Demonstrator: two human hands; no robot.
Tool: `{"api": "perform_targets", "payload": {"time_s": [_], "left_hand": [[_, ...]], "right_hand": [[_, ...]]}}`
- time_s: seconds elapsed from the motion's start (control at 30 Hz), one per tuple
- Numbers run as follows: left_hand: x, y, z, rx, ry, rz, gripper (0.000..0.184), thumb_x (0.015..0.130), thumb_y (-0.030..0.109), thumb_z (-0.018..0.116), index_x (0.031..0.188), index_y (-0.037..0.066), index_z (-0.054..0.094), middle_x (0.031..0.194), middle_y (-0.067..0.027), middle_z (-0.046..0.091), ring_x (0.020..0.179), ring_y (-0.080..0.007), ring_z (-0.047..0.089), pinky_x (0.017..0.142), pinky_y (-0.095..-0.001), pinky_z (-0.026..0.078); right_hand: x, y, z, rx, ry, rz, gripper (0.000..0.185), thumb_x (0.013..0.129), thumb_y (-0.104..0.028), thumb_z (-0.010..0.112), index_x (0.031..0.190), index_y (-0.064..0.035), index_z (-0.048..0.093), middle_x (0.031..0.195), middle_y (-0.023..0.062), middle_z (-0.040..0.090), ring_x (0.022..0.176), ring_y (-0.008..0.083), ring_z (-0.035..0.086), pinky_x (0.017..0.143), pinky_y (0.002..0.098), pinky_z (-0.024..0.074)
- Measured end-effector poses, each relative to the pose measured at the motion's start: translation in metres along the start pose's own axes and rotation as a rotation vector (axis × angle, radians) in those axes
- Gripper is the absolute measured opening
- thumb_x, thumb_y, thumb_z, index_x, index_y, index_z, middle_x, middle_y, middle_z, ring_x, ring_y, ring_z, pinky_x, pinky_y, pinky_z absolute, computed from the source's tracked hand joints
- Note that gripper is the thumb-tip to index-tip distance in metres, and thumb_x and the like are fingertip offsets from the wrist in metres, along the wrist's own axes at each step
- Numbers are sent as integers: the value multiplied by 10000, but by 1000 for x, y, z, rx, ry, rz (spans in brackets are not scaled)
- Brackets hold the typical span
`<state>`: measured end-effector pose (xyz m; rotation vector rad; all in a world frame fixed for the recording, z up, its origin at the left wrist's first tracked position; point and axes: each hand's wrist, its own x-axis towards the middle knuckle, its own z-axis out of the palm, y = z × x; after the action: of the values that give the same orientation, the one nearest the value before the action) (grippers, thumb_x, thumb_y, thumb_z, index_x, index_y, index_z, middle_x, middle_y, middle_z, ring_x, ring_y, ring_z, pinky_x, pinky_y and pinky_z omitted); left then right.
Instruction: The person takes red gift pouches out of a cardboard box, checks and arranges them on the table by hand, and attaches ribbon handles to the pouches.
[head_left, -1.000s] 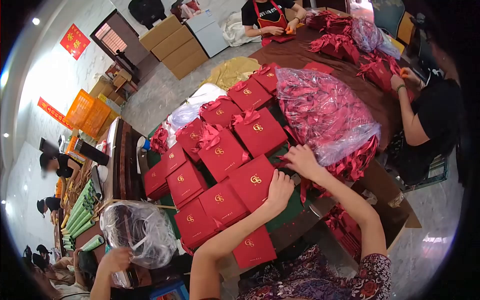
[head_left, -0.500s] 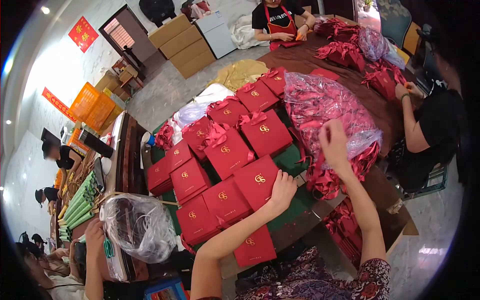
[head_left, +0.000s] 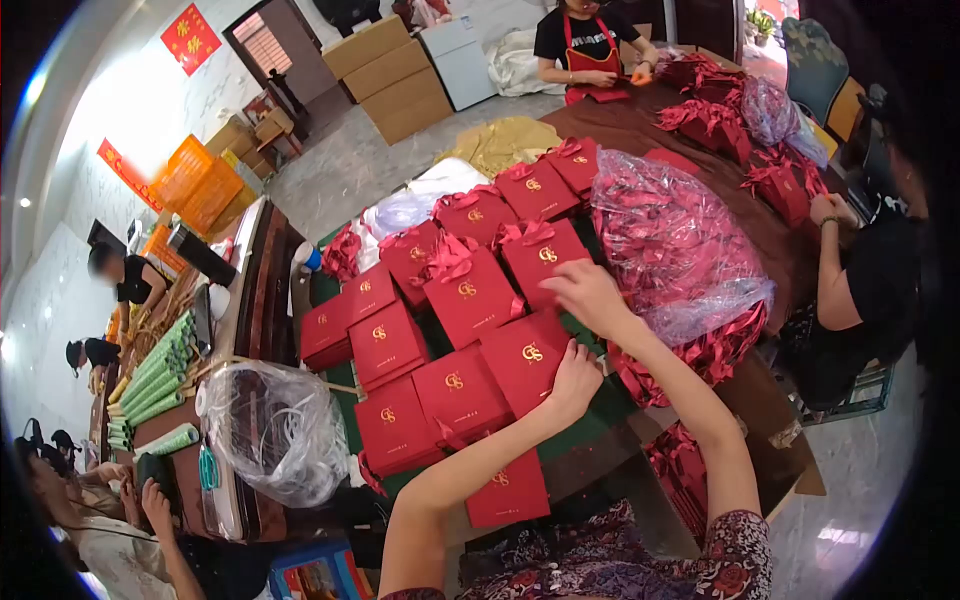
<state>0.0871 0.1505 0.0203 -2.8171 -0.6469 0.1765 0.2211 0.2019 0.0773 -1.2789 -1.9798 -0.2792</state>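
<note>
Stacks of red boxes with gold lettering cover the green-topped table. My left hand rests on the right edge of a red box, fingers curled over it; whether it grips the box is hard to tell. Above and to the right, my right hand hovers with fingers apart beside another red box, and nothing shows in it. Right of that hand lies a large clear plastic bag full of red ribboned items. Red ribbons lie on top of several boxes.
Crumpled clear plastic lies at the left, near green rolls. An open carton with red boxes stands at the lower right. Co-workers sit at the right and stand at the far table. Others are at the left.
My right hand has moved from the ribbons by the plastic bag leftward to the boxes. My left hand has stayed at the same box. The co-worker's arm at lower left has drawn back.
</note>
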Motion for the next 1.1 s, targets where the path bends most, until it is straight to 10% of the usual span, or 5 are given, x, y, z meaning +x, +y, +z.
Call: {"api": "perform_targets", "payload": {"time_s": [0.3, 0.83, 1.1], "left_hand": [[5, 6, 7, 10, -30, -53, 290, 872, 181, 524, 1094, 67, 670, 1172, -84, 596, 1186, -272, 479, 1109, -454, 267], [9, 9, 17, -17, 60, -49, 263, 851, 195, 547, 1047, 88, 686, 1122, -69, 627, 1136, -277, 495, 1071, -497, 293], [-2, 0, 12, 17, 229, -16, 215, 821, 173, 552, 997, 97, 651, 1009, -69, 617, 1023, -245, 529, 1056, -457, 307]], "right_hand": [[27, 1, 62, 21, -256, -234, 104, 767, -132, 619, 869, -145, 629, 920, 43, 565, 928, 234, 558, 733, 353, 481], [3, 30, -102, 781, 320, 842, 151, 925, -23, 493, 1033, -35, 597, 888, -25, 587, 814, 39, 521, 726, 201, 432], [-14, -16, -139, 434, 484, 517, 266, 889, 61, 391, 990, -37, 616, 893, 19, 584, 812, 73, 527, 730, 220, 431]]}}
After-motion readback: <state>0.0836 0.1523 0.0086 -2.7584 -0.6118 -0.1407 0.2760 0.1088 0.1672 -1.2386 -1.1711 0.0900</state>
